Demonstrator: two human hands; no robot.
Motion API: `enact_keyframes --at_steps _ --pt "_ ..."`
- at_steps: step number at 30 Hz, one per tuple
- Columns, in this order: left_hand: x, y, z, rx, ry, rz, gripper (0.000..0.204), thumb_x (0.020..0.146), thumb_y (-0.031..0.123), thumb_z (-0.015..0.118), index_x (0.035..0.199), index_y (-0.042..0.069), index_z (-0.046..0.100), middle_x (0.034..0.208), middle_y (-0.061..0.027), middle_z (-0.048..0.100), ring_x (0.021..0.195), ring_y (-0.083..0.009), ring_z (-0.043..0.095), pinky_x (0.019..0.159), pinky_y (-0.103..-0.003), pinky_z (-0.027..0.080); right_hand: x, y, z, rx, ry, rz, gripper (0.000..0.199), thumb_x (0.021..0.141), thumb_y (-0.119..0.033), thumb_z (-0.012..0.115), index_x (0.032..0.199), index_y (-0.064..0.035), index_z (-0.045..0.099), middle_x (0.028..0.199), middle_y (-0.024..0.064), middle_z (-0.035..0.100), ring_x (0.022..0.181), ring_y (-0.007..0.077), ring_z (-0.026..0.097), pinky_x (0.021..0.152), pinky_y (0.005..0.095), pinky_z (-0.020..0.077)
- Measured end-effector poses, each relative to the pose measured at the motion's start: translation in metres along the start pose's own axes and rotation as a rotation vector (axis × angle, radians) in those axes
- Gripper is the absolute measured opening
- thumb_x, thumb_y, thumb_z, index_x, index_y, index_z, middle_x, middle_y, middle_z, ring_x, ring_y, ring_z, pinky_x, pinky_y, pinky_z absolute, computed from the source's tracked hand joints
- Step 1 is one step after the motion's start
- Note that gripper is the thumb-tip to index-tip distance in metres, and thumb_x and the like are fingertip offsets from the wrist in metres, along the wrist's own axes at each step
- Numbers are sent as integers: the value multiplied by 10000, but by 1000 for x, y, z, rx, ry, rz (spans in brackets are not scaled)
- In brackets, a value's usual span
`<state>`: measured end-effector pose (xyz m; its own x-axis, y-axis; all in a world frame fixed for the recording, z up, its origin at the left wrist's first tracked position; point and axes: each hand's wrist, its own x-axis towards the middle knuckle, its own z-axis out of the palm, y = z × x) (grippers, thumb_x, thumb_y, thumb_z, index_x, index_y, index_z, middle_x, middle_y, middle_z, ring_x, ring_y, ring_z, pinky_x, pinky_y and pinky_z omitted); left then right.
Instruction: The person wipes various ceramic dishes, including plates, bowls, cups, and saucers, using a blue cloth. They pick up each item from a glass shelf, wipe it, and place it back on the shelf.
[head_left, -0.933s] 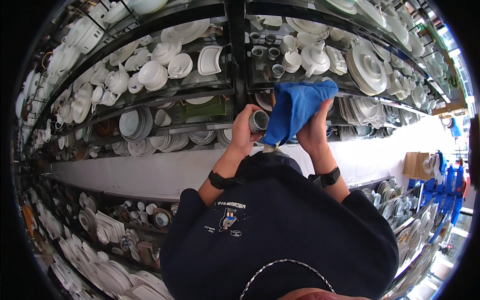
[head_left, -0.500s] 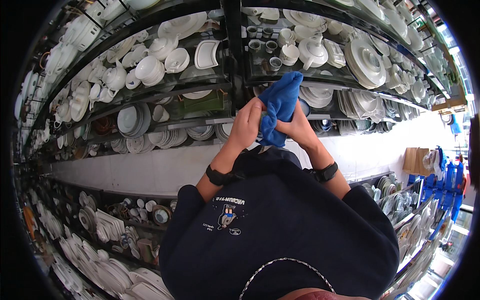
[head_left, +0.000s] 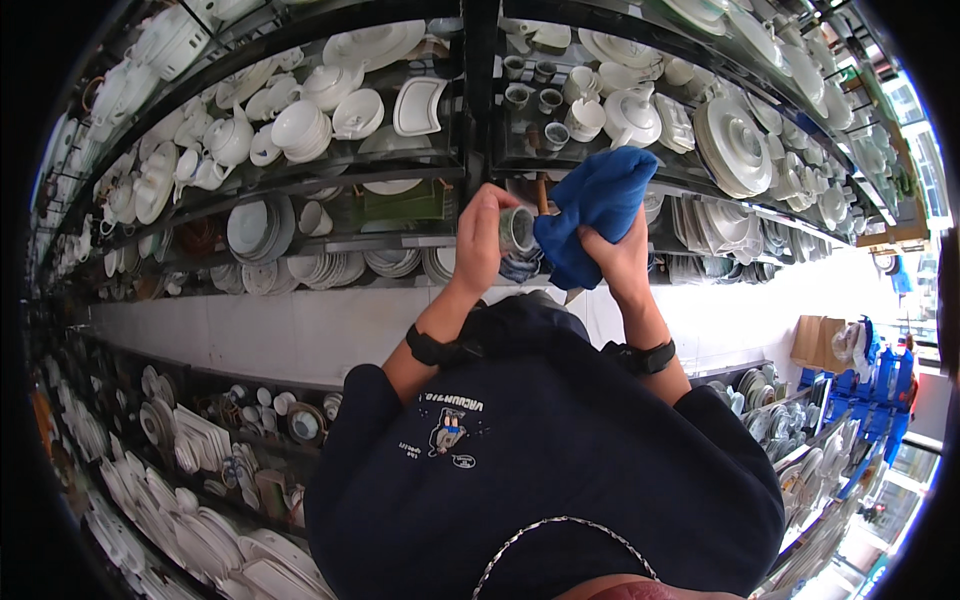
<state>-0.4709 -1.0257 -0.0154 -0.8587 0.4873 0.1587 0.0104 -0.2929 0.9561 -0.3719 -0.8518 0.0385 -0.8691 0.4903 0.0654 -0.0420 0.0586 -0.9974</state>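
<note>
My left hand (head_left: 480, 240) is closed round a small pale grey-white cup (head_left: 516, 230), whose round opening is turned toward my right hand. My right hand (head_left: 622, 255) grips a bunched blue cloth (head_left: 600, 205), thumb pressed on its near side. A gap parts most of the cloth from the cup. Behind my hands, on the shelf, several small dark-sided cups (head_left: 516, 97) stand beside a white teapot (head_left: 632, 118).
Shelves of crockery run along the far side, with stacked bowls (head_left: 300, 132), a crescent-edged dish (head_left: 417, 106) and plates (head_left: 732, 148). More shelves with white platters (head_left: 200, 437) are behind me. Blue crates (head_left: 885, 390) and a cardboard box (head_left: 817, 342) are at right.
My right hand has moved right and drawn the blue cloth away from my left hand. The cup, hidden by the cloth before, now shows in my left hand.
</note>
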Motion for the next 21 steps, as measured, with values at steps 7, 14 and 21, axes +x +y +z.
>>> enact_keyframes --at_steps 7,14,21 --pt "4 14 1 249 -86 55 387 1113 292 366 978 12 596 882 -39 602 804 -102 531 744 -270 440 2 6 13 -36 -111 -12 818 765 -97 854 1463 -11 436 1295 123 631 1195 213 617 1057 372 481" --pt "3 5 6 296 -86 111 290 1083 230 427 1011 -6 580 787 -217 646 737 -392 665 672 -433 477 5 5 24 -307 -227 -46 979 701 -48 757 1585 -54 336 1382 192 562 1287 326 578 1104 403 442" --pt "3 -2 10 445 -127 141 241 1045 204 455 1080 4 584 796 -258 663 748 -497 631 642 -555 481 12 8 27 -500 -221 -205 961 695 -42 749 1575 -100 369 1375 195 547 1278 387 560 1077 420 463"
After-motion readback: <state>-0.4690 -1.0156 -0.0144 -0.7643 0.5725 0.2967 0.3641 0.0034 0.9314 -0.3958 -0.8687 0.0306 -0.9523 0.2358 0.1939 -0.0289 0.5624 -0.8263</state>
